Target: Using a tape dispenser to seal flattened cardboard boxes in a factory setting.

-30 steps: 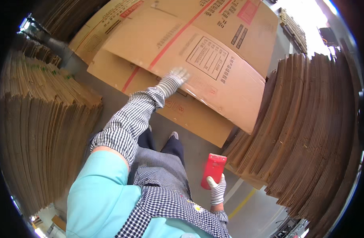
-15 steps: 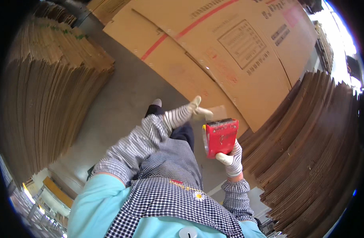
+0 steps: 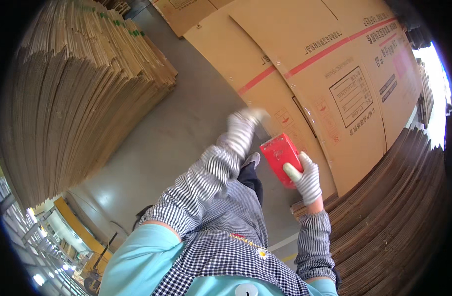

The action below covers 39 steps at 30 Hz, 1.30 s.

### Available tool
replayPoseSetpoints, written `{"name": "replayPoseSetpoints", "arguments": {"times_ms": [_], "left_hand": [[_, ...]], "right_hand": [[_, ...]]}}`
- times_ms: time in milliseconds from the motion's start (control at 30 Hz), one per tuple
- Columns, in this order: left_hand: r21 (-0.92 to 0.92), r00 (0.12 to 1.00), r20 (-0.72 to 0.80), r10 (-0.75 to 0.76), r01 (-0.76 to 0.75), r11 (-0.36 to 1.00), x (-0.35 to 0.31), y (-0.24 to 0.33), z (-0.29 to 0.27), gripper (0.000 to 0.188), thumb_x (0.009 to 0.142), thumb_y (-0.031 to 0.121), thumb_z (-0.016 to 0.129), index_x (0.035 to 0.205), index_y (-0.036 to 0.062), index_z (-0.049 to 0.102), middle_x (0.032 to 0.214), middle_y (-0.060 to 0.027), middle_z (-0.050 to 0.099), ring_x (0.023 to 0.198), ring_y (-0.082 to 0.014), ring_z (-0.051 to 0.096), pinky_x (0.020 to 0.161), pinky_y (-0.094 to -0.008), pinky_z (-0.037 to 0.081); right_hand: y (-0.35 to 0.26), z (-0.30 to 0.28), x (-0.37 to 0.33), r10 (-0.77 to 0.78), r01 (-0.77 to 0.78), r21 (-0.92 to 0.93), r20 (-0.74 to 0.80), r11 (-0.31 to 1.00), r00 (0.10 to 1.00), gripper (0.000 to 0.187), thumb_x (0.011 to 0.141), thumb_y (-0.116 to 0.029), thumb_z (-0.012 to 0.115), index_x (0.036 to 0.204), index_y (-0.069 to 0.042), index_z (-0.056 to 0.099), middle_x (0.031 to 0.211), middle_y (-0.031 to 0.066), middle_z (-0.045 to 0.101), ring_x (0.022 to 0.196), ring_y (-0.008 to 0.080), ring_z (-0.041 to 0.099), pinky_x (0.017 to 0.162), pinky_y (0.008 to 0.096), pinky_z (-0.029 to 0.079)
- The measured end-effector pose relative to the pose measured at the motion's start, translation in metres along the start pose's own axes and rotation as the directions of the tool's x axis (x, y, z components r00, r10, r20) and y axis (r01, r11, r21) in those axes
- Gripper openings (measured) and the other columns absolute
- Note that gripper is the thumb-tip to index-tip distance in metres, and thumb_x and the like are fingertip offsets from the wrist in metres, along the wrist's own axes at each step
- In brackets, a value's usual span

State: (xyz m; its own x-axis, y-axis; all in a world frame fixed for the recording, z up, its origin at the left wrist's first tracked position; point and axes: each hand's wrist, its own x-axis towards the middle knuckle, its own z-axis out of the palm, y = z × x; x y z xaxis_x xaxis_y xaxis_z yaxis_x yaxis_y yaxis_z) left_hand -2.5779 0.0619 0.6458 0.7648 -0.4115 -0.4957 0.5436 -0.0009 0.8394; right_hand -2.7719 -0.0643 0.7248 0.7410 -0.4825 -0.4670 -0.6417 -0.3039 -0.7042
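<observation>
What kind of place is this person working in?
Probably a cardboard box factory or warehouse: tall stacks of flattened corrugated sheets, big printed flat cartons leaning nearby, a bare concrete floor.

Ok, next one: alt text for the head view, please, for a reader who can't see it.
A person's gloved right hand holds a red handheld tool while the blurred, gloved left hand reaches toward large flattened cardboard boxes lying on a grey floor. Tall stacks of cardboard sheets stand on both sides.
</observation>
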Motion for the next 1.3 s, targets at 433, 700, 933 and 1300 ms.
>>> {"name": "replayPoseSetpoints", "arguments": {"times_ms": [433,700,933,1300], "left_hand": [[-0.019,0.948,-0.154,-0.28,0.281,0.96,0.189,-0.032,-0.125,0.052,0.089,0.037,0.072,0.125,0.002,0.062,0.119,-0.0131,0.065,0.108,-0.0233,0.058,0.096,-0.0351,0.044],[-0.021,0.937,-0.279,-0.208,0.211,0.977,0.176,-0.032,-0.093,0.038,0.09,0.036,0.071,0.111,0.0035,0.07,0.108,-0.0059,0.068,0.1,-0.018,0.059,0.085,-0.0348,0.048],[-0.186,0.945,-0.273,-0.177,0.129,0.974,0.157,-0.023,-0.084,0.03,0.09,0.026,0.073,0.107,0.0011,0.07,0.092,-0.004,0.07,0.088,-0.0141,0.061,0.081,-0.0311,0.049],[0.339,0.709,-0.577,0.406,-0.245,0.908,0.149,-0.024,-0.074,0.052,0.099,0.033,0.056,0.131,-0.008,0.053,0.124,-0.0201,0.062,0.108,-0.0289,0.06,0.095,-0.0364,0.044]], "right_hand": [[-0.026,0.073,0.083,-0.028,-0.027,-0.509,-0.101,0.86,0.994,0.063,0.08,-0.061,0.064,0.092,0.0,0.07,0.084,0.0232,0.07,0.088,0.0371,0.068,0.104,0.0429,0.042],[0.093,-0.005,-0.085,0.416,-0.472,-0.513,-0.229,0.716,0.88,0.061,0.077,-0.058,0.069,0.097,0.0,0.07,0.092,0.0227,0.071,0.097,0.0365,0.067,0.101,0.0477,0.043],[0.044,0.011,0.004,0.635,-0.392,-0.822,-0.049,0.413,0.771,0.035,0.086,-0.035,0.063,0.097,-0.005,0.076,0.094,0.017,0.073,0.096,0.0307,0.069,0.098,0.0536,0.043],[0.121,-0.05,-0.151,0.14,-0.47,-0.742,-0.464,0.478,0.875,0.051,0.071,-0.045,0.079,0.092,-0.001,0.064,0.097,0.0246,0.067,0.108,0.0392,0.059,0.107,0.0447,0.036]]}}
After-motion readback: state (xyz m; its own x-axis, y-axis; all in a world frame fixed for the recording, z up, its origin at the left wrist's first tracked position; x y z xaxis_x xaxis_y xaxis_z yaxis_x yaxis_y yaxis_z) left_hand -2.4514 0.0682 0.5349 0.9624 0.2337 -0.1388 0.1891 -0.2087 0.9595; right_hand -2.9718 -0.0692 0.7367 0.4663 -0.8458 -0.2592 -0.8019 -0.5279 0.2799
